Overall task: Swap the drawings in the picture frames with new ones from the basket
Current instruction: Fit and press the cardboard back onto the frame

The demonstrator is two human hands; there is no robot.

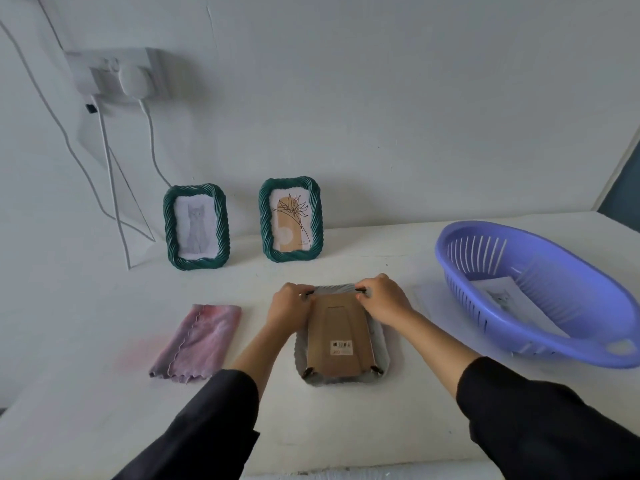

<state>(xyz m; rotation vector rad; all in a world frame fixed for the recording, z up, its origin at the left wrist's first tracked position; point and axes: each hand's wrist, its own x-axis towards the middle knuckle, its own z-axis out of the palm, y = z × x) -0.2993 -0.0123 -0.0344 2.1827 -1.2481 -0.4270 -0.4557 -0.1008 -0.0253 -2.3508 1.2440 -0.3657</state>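
A picture frame [341,341] lies face down on the white table, its brown cardboard back with a barcode sticker facing up. My left hand [289,306] and my right hand [382,299] rest on the frame's far corners, fingers pinching the small black clips there. Two more clips show at the near corners. Two green twisted frames stand against the wall: one [196,226] holds a grey cat drawing, the other [291,220] a flower drawing. A purple basket [533,292] at the right holds a paper drawing [509,296].
A folded pink cloth [197,341] lies left of the face-down frame. A wall socket with a plug [128,74] and white cables [114,188] hang down at the back left. The table's right edge runs behind the basket.
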